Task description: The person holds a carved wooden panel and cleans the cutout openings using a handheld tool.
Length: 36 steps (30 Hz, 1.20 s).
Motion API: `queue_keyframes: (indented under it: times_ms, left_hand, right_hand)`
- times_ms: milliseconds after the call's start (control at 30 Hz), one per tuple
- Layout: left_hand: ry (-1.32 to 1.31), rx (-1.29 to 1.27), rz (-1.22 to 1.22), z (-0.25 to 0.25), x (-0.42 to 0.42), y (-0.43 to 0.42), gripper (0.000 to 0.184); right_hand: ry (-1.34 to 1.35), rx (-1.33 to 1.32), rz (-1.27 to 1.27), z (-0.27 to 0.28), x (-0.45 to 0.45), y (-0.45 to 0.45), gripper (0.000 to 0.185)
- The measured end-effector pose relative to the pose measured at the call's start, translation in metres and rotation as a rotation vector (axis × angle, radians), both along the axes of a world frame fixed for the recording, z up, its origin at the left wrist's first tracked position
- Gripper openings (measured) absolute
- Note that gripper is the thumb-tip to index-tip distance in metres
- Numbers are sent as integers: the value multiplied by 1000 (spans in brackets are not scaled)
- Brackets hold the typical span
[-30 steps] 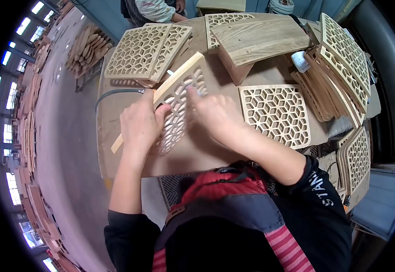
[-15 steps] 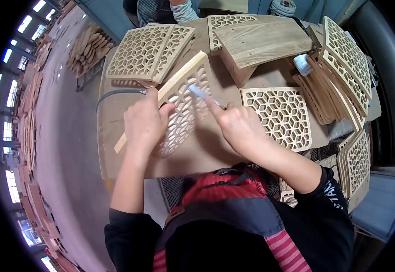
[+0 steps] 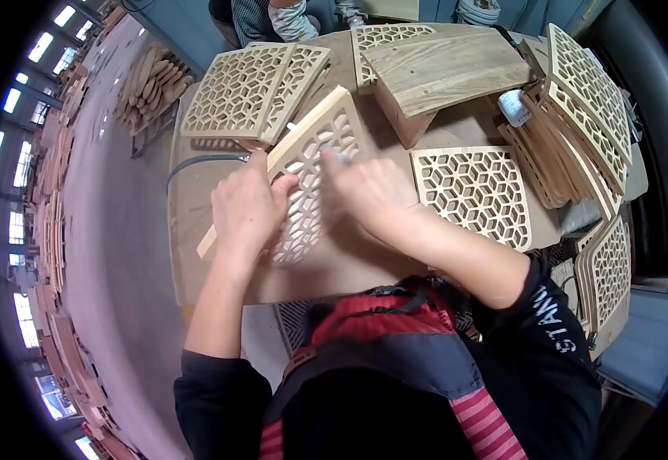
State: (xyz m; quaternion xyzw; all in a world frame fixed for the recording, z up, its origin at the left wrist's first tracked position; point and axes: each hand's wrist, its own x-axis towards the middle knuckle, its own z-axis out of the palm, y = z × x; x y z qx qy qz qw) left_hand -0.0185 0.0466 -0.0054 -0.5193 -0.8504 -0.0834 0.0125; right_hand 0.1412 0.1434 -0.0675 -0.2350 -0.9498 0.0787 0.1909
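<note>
My left hand [image 3: 246, 203] is closed on the edge of a wooden lattice panel [image 3: 334, 138], thumb on the near face and fingers hidden behind. The panel is tilted up on the table, its thick bare edge to the upper left. My right hand [image 3: 368, 188], blurred by motion, is closed on a thin, flat, pale tool like a file [image 3: 342, 156] and is up against the lattice face. A pale tip shows past the panel's far edge, seemingly the tool's end pushed through an opening. Right of my right hand, another lattice panel [image 3: 472, 195] lies flat.
Lattice panels [image 3: 234, 88] rest at the back left, near a hose [image 3: 204, 156]. A wooden stand [image 3: 445, 69] is at the back. Stacked curved boards and panels [image 3: 587, 100] line the right side. Another person's sleeve [image 3: 294, 19] shows across the table [image 3: 219, 287].
My right hand has moved left and closer to the panel, and the tool has gone into the lattice. My left hand and the panel hold nearly still. The other person's hand has come into view.
</note>
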Motion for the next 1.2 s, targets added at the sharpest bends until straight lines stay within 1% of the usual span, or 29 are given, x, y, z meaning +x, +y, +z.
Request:
queue_keyframes:
  times_ms: [100,133,233,267,400,433,500,567,600,700,733,833,933,1000,1100,1133,1200]
  left_hand:
    - [-11,-21,19,0,-4,3,38]
    - [-14,-28,12,0,-5,3,38]
    - [-18,-23,22,-2,-2,4,38]
    - [-7,27,1,-6,-2,3,37]
    - [-3,11,-10,-3,-3,4,36]
    - [2,15,-22,-3,-2,4,36]
    - [5,27,-22,-6,-1,3,36]
    - [11,41,-12,-8,0,3,36]
    - [31,26,33,-8,-2,4,37]
    - [10,23,45,-6,-4,5,38]
    - [32,23,16,-9,-3,5,39]
    - [39,37,12,-11,2,5,38]
    - [26,52,-9,-10,8,3,35]
    - [25,49,-6,-9,13,1,35]
    - [28,33,-8,-7,11,3,34]
    - [28,45,-12,-8,10,2,34]
    - [25,73,-31,-11,11,1,34]
  right_hand:
    - [-210,-15,8,31,41,-7,71]
    - [-212,9,-16,28,48,-7,67]
    - [-58,-19,-13,24,30,-4,66]
    - [-26,-23,22,23,20,-2,45]
    - [-111,-12,4,38,31,3,45]
    - [-124,-69,-63,35,41,4,64]
    - [-163,-127,-86,40,47,2,62]
    - [-96,-129,-65,36,33,5,61]
    - [-58,-131,-62,34,27,7,60]
    - [-48,-121,-13,30,26,15,60]
    - [-40,-128,-6,35,34,13,61]
    - [-137,-148,-44,44,45,8,62]
    - [-47,-89,-12,22,18,15,63]
    - [12,-47,22,20,12,14,65]
    - [-117,-171,1,40,40,9,66]
    - [-208,-150,-8,41,51,9,65]
    - [-114,-166,-8,40,46,9,61]
